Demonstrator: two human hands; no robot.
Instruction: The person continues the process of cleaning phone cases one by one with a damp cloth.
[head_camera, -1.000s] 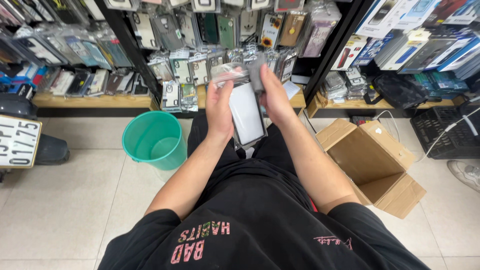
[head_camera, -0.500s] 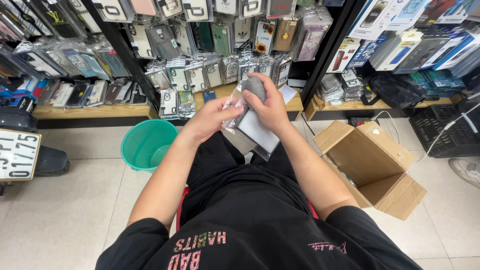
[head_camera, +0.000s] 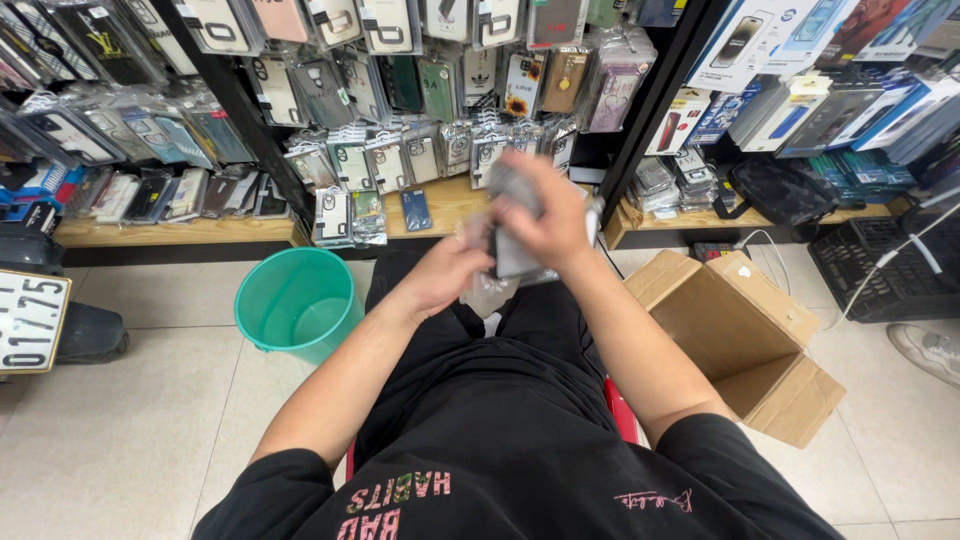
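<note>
**Hand and Item Position: Seated Handling Station**

Where the person sits on the tiled floor (head_camera: 120, 440), a wall rack of packaged phone cases (head_camera: 400, 110) fills the far side, with a wooden shelf (head_camera: 180, 232) along its lower edge. An open cardboard box (head_camera: 745, 335) stands at the person's right; a green bucket (head_camera: 295, 305) stands at the left, near the shelf edge.

Both hands meet over the lap. The right hand (head_camera: 548, 215) is closed over the upper part of a phone case (head_camera: 512, 255), partly inside a clear plastic sleeve (head_camera: 485, 290). The left hand (head_camera: 445, 272) grips the sleeve's lower left side. The case's long axis appears roughly upright, though motion blur obscures it. The right hand sits farther out and higher.
</note>
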